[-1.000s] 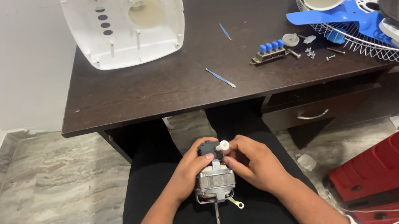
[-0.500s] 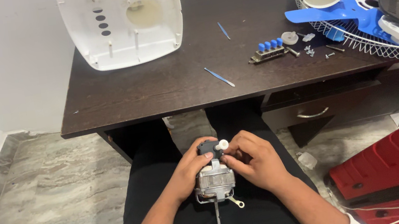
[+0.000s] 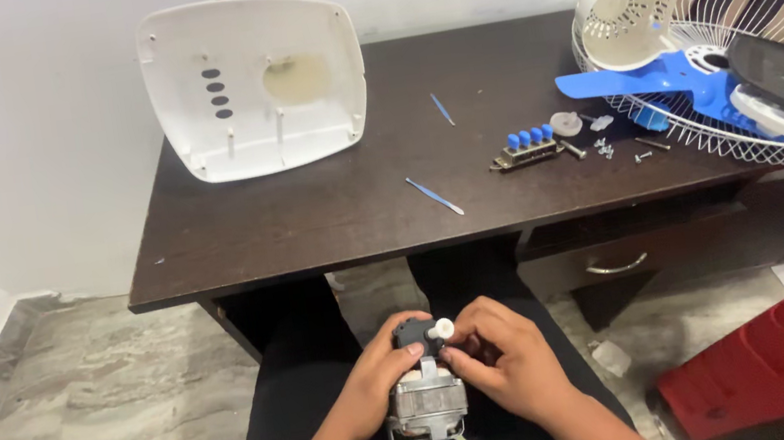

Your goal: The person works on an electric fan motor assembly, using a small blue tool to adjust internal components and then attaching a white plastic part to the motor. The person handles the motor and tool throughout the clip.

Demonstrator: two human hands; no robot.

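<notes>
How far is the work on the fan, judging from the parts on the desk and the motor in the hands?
Done: the fan is apart. The white housing, wire guard, blue blade, switch block and screws lie on the desk. In hand: the left hand and right hand hold the motor on the lap, fingers at its white knob. Left: everything is still unassembled.

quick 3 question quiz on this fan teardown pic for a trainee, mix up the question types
1. True or false: the fan motor rests on the dark table.
2. Which stands propped against the wall? A) white plastic cover B) wire guard C) blue fan blade
3. What small part do the right hand's fingertips touch at the motor's top?

Key
1. False: it sits on the person's lap, held by the left hand and the right.
2. A
3. A white knob.
</notes>
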